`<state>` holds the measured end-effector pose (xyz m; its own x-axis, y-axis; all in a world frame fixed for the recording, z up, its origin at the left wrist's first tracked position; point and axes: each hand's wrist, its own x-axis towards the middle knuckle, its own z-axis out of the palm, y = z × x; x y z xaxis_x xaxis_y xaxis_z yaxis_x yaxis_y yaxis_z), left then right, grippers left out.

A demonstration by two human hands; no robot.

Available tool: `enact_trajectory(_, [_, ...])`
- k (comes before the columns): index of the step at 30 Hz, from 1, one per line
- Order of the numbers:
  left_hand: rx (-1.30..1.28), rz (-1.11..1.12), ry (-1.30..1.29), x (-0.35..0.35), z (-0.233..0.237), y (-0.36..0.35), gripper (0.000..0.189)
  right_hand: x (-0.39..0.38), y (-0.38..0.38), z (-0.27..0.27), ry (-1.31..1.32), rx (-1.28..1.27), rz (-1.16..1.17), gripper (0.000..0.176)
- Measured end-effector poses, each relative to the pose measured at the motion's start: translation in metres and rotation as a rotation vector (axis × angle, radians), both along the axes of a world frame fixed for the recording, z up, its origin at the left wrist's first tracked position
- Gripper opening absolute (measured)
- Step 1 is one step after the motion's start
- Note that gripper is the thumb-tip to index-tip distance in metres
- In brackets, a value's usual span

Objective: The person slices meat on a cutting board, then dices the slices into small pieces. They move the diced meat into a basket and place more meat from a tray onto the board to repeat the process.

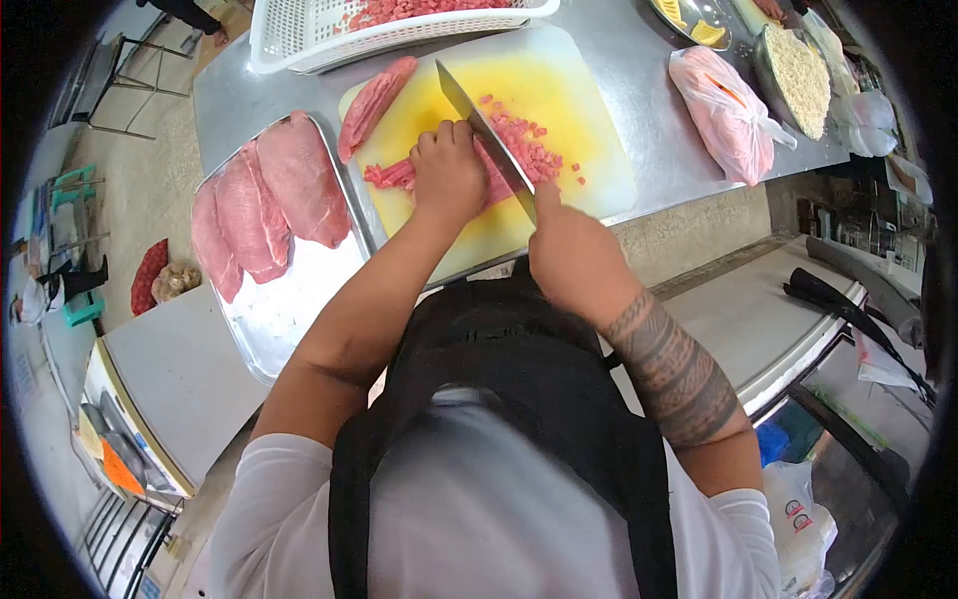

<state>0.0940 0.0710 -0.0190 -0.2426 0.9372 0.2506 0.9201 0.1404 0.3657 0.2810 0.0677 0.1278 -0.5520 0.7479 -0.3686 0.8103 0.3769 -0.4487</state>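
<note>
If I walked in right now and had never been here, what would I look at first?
Probably the big knife in the right hand, slanting across the yellow-and-white board close to the left hand, whose curled fingers press on pink meat. Next, maybe the tiny meat cubes on the knife's right side, then the big raw slabs in the shiny tray left of the board.

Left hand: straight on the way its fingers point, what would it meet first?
Likely the blade of the knife, slanting across just ahead of the left hand; from one view, their relative height is unclear.
</note>
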Motion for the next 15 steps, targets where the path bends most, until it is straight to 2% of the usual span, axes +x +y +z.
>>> enact_trajectory(2, [-0.015,0.013,-0.015,0.001,0.001,0.0,0.029,0.003,-0.012,-0.005,0.015,-0.019,-0.011,0.022])
enact_trajectory(5, [-0.012,0.031,-0.007,0.002,-0.001,0.001,0.027,-0.014,-0.004,-0.051,0.098,-0.013,-0.059,0.024])
enact_trajectory(8, [0.001,0.029,-0.016,0.002,-0.001,-0.001,0.027,-0.038,0.012,-0.055,0.023,-0.071,-0.062,0.024])
enact_trajectory(11, [-0.007,0.014,-0.087,-0.003,-0.001,0.0,0.028,-0.02,0.023,-0.075,0.149,0.043,-0.033,0.023])
enact_trajectory(15, [-0.064,0.03,-0.02,-0.014,0.007,-0.005,0.028,-0.005,0.031,-0.054,0.07,0.057,-0.01,0.024])
